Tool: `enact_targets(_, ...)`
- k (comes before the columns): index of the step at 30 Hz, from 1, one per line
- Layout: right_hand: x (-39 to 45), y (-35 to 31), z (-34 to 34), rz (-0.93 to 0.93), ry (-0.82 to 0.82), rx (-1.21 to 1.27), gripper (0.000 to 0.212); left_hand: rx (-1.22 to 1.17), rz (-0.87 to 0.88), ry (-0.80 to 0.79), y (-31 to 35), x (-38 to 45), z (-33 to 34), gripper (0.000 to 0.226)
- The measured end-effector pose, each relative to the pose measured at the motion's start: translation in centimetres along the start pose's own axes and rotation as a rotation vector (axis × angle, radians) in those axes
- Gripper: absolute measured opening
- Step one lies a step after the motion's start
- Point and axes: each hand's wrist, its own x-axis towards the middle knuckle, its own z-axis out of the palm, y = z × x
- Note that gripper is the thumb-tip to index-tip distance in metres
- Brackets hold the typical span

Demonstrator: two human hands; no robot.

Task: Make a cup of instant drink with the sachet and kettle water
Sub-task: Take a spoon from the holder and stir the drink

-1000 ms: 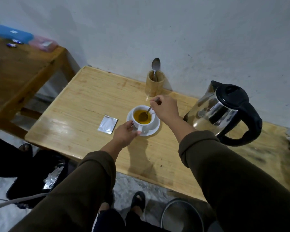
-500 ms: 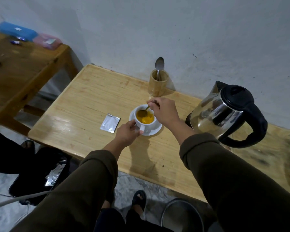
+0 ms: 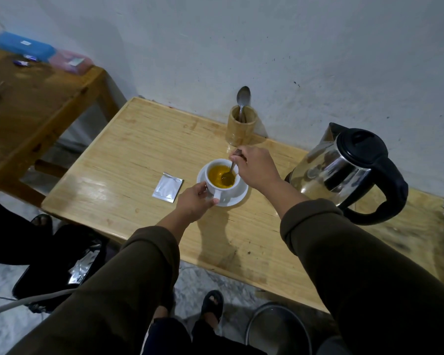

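On the table (image 3: 139, 139) there are one cup (image 3: 219, 187), one saucer (image 3: 237, 197), one sachet (image 3: 167, 187), one kettle (image 3: 344, 170), one wooden holder (image 3: 241, 130) and two spoons (image 3: 242, 98) (image 3: 230, 171).

White cup (image 3: 217, 187) and saucer (image 3: 237, 194), yellow-orange drink (image 3: 219, 175). Silver sachet (image 3: 167, 187). Light wood-grain desk (image 3: 139, 149). Kettle (image 3: 344, 170): steel body, black lid and handle. Olive-brown sleeves (image 3: 356, 265). Blue box (image 3: 23, 46), pink box (image 3: 71, 61).

Nothing readable anywhere tbh. The silver sachet (image 3: 167, 187) looks blank, and the blue box (image 3: 23, 46) has a white label (too blurry).
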Motion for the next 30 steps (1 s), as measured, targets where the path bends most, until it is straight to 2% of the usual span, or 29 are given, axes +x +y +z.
enact_targets(7,-0.18,-0.29,0.44,-0.032,0.039,0.044,0.023,-0.036,-0.002,0.0,0.16,-0.1,0.1,0.065)
enact_targets(13,-0.4,-0.48,0.72,-0.018,-0.003,0.121,0.019,-0.048,0.006,-0.009,0.14,-0.16,0.07,0.059)
enact_targets(23,-0.24,0.15,0.31,-0.032,0.009,0.008,0.021,-0.035,0.015,-0.014,0.13,-0.21,0.1,0.061)
enact_targets(30,-0.8,-0.31,0.97,-0.043,0.035,0.129,0.02,-0.054,0.008,-0.019,0.0,-0.07,0.06,0.061)
